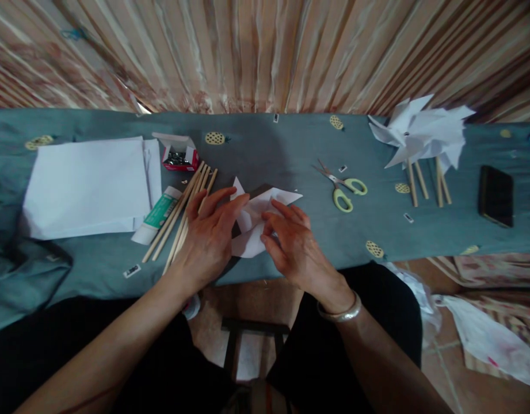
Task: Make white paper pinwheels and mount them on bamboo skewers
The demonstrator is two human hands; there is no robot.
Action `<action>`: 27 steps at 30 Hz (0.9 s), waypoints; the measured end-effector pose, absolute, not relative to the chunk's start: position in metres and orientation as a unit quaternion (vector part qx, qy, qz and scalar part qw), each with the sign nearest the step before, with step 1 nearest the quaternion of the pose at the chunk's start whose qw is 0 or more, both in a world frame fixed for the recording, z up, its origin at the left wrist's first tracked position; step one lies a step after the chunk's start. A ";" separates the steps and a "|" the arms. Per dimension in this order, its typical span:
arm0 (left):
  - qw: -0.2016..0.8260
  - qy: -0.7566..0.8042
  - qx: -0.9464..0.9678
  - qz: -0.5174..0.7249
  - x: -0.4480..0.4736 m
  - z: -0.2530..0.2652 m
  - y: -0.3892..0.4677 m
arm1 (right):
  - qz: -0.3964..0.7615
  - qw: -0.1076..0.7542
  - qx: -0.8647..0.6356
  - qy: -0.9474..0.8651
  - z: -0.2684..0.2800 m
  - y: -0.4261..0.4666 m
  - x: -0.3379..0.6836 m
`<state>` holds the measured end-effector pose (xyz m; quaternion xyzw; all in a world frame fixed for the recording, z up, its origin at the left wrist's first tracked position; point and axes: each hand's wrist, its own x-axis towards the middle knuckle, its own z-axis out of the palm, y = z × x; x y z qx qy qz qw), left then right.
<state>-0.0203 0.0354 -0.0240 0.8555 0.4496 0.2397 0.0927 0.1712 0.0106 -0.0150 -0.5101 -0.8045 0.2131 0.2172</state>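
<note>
A white, folded paper sheet [250,244] with pointed corners lies at the front edge of the cloth, under both hands. The left hand [213,229] has its fingers loosely spread and bent, fingertips at the paper's left side. The right hand [290,238] curls its thumb and fingers over the right half; whether they pinch it cannot be told.

The paper is likely very light and springy, easily creased or torn, and best held gently near its middle, where the folds meet, rather than by the thin points.

The surface wears a blue-green cloth [299,149] printed with yellow pineapples, rumpled at far left. Pale wooden sticks [173,214] lie beside the left hand, next to a green-and-white glue tube [159,214]. Green-handled scissors [337,181] rest open to the right. Behind hangs a brown striped curtain [256,57]; below shows a brownish tiled floor [210,316].
</note>
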 end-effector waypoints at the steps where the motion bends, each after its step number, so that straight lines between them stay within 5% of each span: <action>1: 0.092 0.455 0.851 0.247 -0.022 -0.024 0.037 | 0.210 0.216 -0.510 -0.806 -0.015 0.010 0.171; 13: 0.307 0.532 0.717 0.330 -0.040 -0.020 0.032 | 0.357 0.387 -0.552 -0.647 -0.011 0.012 0.196; 21: 0.404 0.557 0.639 0.344 -0.042 -0.021 0.034 | 0.332 0.343 -0.593 -0.648 -0.021 0.012 0.208; 27: 0.481 0.565 0.569 0.354 -0.030 -0.022 0.036 | 0.424 0.369 -0.587 -0.582 -0.024 0.016 0.202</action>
